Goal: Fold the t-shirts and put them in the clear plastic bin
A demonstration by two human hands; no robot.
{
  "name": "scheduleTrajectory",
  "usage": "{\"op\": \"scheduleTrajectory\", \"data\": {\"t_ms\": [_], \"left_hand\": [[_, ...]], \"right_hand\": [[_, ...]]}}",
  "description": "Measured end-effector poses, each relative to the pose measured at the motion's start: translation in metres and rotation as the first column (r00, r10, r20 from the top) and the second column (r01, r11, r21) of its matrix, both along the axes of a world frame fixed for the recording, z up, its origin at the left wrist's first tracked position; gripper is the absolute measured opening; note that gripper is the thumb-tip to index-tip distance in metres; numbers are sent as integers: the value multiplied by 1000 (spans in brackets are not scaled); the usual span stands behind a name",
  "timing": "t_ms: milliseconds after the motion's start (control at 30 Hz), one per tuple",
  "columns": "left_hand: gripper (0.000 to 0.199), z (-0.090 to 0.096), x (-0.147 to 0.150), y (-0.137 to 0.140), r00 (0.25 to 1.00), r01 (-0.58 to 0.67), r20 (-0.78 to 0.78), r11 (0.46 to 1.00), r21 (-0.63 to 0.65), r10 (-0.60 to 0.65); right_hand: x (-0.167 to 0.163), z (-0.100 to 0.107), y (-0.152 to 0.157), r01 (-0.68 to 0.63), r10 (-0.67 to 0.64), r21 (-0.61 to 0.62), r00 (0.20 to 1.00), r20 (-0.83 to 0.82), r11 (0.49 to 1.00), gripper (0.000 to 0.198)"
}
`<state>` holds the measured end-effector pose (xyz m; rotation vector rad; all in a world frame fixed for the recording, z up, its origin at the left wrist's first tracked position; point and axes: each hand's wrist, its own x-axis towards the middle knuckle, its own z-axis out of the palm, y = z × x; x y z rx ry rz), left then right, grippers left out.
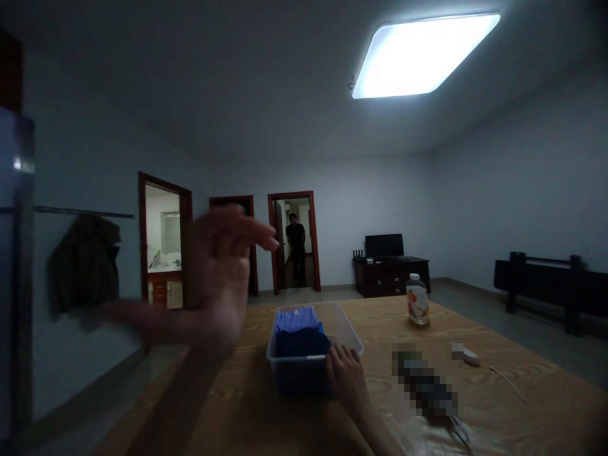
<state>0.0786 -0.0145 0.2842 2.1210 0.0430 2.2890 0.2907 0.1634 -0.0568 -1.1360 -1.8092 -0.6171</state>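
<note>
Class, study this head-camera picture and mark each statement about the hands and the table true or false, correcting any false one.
1. The right hand touches the near rim of the plastic basket. True.
2. The left hand grips the bottle. False: it is raised, open and empty, left of the basket.
3. The basket holds folded blue cloth. True.
4. The bottle lies on its side inside the basket. False: it stands upright on the wooden table, apart from the basket.

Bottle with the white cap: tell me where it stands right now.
In the head view the bottle stands upright on the wooden table, right of the plastic basket and beyond the right hand touching that basket.
</note>
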Motion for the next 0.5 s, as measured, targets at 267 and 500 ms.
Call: {"op": "scheduleTrajectory", "data": {"t_ms": [267,500], "left_hand": [[36,-160,13,226,381,-753,-878,648,-113,290],[74,-272,-10,303,252,-919,-967,318,-233,19]], "right_hand": [[0,4,-3,-1,1,-52,1000,5,999,22],[0,9,-12,-4,7,-119,1000,25,993,24]]}}
